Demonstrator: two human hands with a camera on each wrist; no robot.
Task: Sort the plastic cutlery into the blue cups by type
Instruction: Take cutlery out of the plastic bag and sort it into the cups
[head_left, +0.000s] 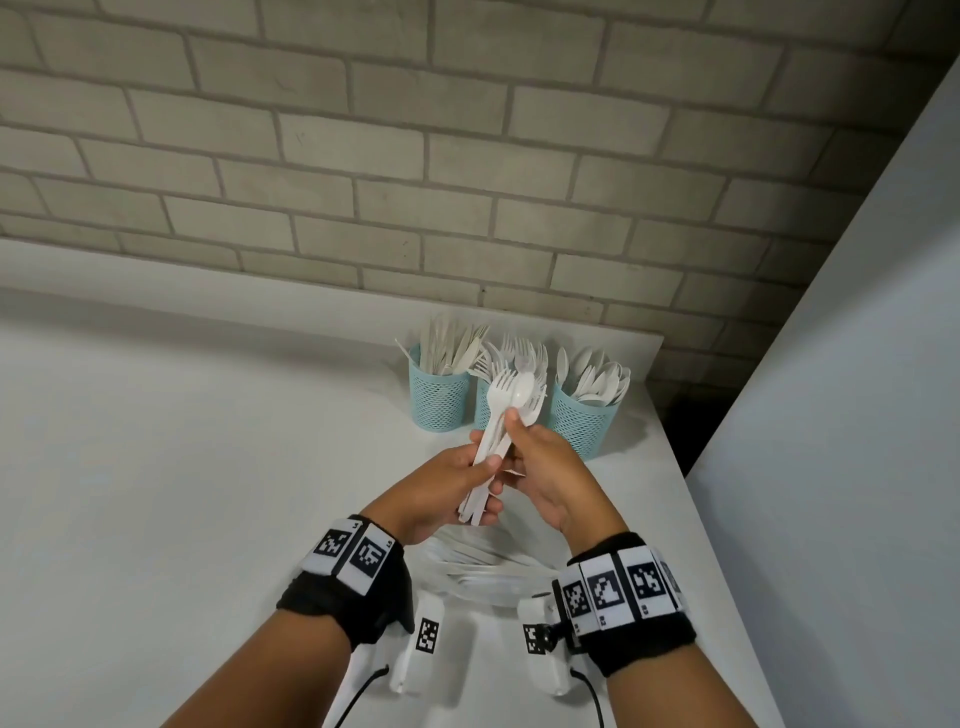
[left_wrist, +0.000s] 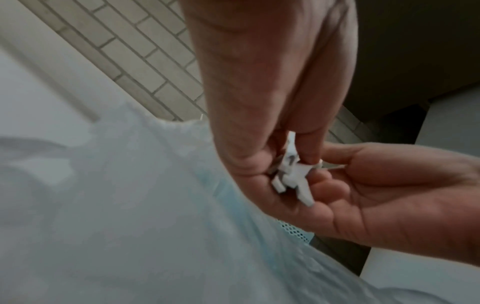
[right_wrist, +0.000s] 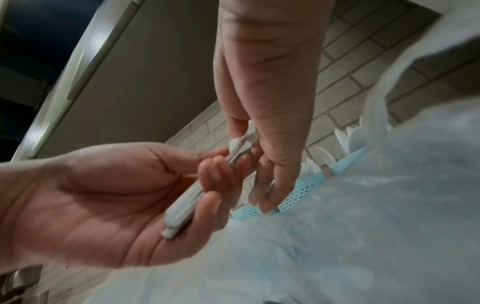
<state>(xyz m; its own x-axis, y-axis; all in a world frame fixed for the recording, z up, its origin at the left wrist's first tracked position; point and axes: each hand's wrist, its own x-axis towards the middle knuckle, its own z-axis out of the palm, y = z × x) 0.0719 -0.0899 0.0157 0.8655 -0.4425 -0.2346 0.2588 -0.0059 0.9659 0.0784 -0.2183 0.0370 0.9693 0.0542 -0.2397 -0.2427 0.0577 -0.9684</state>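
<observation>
Nearest, a loose pile (head_left: 488, 564) of white cutlery lies on the counter (head_left: 208, 467) between the wrists, not yet sorted. Above it, the left hand (head_left: 447, 491) grips a bunch (head_left: 491, 441) of mixed pieces by the handles, fingers curled round them; the handle ends splay unevenly in the palm, as the left wrist view shows. The right hand (head_left: 543, 467) pinches at the bunch near the necks, thumb up against a spoon (head_left: 522, 389) beside a fork (head_left: 501, 387).

Judgement: the step is drawing one piece out of the bunch. Done well, the left hand eases only slightly, so neighbours do not slide out, and the right pulls along the handle's length, not sideways.

Beyond stand three cups: left cup (head_left: 440, 400) apparently knives, middle cup (head_left: 485, 410) forks, right cup (head_left: 582, 423) spoons. The spoon belongs in the right cup; lower it bowl up, clear of protruding pieces.
</observation>
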